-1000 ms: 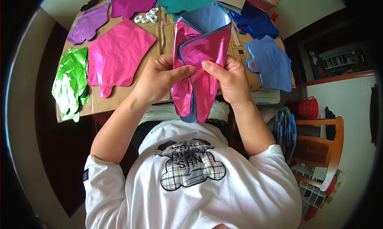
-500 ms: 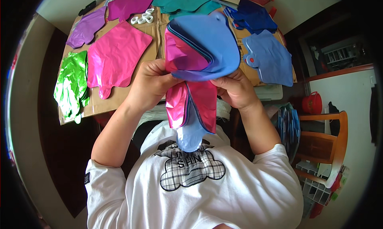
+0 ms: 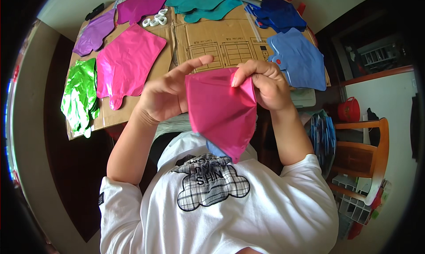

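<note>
A folded stack of flat foil balloons hangs in front of my chest. Its outer face is shiny pink, and a light-blue layer shows beneath the lower left edge. My right hand pinches the upper right corner between thumb and fingers. Beside the left edge, my left hand is open, with its index finger stretched toward the top of the stack. Whether its other fingertips touch the foil behind the edge, I cannot tell.
The cardboard-covered table bears flat foil balloons: green, pink, lilac, magenta, teal, dark blue and light blue. Several white rolls lie there. A wooden chair stands right.
The raised light-blue part of the stack has folded down, leaving pink foil outward. My left hand has let go and spread its fingers. The right hand now grips the top corner.
</note>
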Action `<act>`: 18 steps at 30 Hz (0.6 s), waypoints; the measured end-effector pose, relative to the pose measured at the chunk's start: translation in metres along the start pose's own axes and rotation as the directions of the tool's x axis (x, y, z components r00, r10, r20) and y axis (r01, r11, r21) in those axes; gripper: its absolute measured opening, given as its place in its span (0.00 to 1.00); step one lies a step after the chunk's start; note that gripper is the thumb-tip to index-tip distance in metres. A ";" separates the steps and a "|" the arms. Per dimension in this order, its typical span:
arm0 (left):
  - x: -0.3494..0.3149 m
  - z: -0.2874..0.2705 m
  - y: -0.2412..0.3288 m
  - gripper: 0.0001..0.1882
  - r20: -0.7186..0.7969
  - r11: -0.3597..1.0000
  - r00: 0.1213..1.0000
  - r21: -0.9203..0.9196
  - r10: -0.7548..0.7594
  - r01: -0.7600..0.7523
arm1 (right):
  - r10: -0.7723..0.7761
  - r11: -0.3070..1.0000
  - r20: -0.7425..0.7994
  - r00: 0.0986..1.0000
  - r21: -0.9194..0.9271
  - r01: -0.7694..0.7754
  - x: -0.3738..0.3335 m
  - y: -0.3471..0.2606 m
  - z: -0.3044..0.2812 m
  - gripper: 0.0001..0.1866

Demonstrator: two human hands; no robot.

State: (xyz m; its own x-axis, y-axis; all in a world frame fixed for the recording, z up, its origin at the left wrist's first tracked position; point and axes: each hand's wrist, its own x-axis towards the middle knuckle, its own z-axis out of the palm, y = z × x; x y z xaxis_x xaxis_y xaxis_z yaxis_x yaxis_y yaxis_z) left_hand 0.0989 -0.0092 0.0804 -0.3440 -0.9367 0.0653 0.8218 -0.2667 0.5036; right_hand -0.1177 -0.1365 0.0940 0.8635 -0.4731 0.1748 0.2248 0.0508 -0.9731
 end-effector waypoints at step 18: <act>-0.002 0.012 -0.022 0.15 -0.434 0.990 0.900 0.140 0.042 0.022 | -0.482 0.278 0.183 0.857 -0.896 0.347 -0.013 0.024 -0.011 0.45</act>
State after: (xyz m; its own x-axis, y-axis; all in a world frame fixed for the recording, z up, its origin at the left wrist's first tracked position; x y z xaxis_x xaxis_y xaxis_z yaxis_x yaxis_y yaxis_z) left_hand 0.0763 0.0014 0.0795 -0.0785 -0.9527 -0.2937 0.7425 -0.2525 0.6204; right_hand -0.1280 -0.1389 0.0663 0.7143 -0.2694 0.6459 -0.0425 -0.9379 -0.3443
